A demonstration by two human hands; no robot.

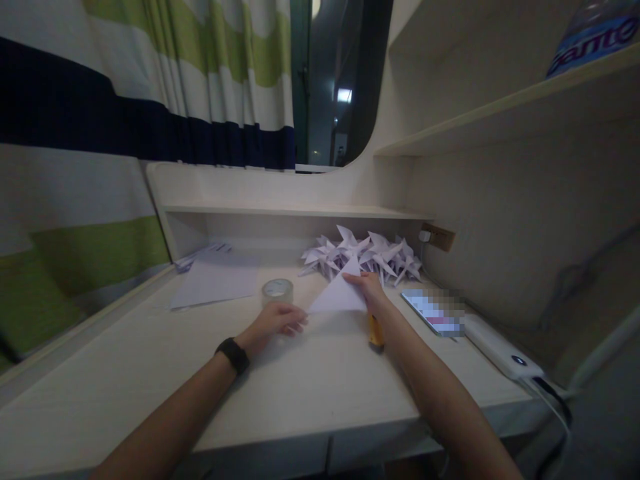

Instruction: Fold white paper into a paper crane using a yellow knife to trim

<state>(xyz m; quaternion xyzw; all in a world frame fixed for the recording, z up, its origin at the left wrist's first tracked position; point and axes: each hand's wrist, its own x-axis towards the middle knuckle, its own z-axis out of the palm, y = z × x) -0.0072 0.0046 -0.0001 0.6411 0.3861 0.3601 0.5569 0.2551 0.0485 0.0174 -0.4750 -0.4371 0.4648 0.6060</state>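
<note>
A white sheet of paper folded into a triangle point(340, 297) is held just above the desk by my right hand point(369, 288), its thumb on top near the right edge. My left hand point(280, 321), with a black band on the wrist, is at the paper's left corner. Its fingers are loosely curled and slightly apart, and I see no grip on the paper. Behind my left hand lies a roll of clear tape point(277, 291). A yellow-handled cutter point(376, 333) lies beside my right wrist, partly covered by it. Folded paper pinwheels point(373, 253) are heaped behind the triangle.
White paper sheets point(215, 277) lie at the back left of the desk point(300, 393). On the right are a lit phone point(430, 312) and a white power bank point(500, 350) with cables. A shelf point(300, 211) runs along the back, and a bottle point(595, 40) stands on the upper right shelf.
</note>
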